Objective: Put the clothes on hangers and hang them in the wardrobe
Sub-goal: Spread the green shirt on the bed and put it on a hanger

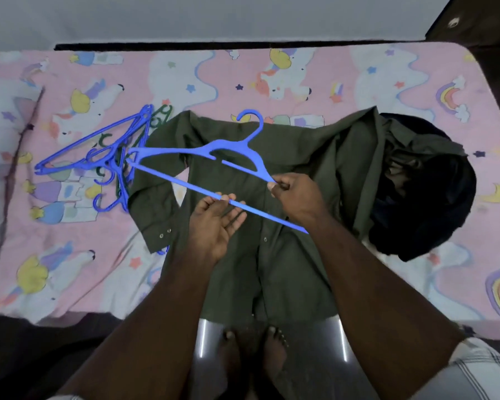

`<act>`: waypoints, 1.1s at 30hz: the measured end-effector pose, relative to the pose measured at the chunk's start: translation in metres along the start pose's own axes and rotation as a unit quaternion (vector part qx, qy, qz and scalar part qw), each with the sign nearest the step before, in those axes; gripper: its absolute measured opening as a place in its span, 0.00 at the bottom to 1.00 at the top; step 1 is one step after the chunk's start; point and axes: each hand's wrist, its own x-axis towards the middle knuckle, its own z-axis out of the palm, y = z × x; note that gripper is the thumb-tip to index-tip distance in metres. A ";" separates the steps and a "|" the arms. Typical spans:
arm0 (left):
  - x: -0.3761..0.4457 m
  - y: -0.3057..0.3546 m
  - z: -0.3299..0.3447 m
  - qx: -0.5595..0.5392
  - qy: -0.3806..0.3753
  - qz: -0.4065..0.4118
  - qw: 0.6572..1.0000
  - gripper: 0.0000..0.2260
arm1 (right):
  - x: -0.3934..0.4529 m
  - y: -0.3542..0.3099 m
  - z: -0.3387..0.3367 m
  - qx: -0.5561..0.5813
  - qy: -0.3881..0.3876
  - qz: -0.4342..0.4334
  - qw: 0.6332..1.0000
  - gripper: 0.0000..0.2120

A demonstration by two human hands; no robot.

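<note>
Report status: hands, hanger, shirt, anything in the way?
Right hand pinches blue hanger end; left hand open, fingertips under its bar. Olive shirt flat on bed, not hung. Spare hangers left, dark clothes pile right, clear.

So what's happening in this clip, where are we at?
A person stands at a bed holding a blue hanger over a dark green shirt laid flat. The right hand pinches the hanger's end; the left hand supports its bottom bar with open fingers. The shirt isn't on the hanger yet. More hangers lie to the left, dark clothes to the right.
</note>
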 end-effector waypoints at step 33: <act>-0.123 -0.172 -0.189 0.899 -0.086 0.149 0.403 0.34 | -0.325 0.156 0.128 0.214 0.189 0.263 0.921 0.14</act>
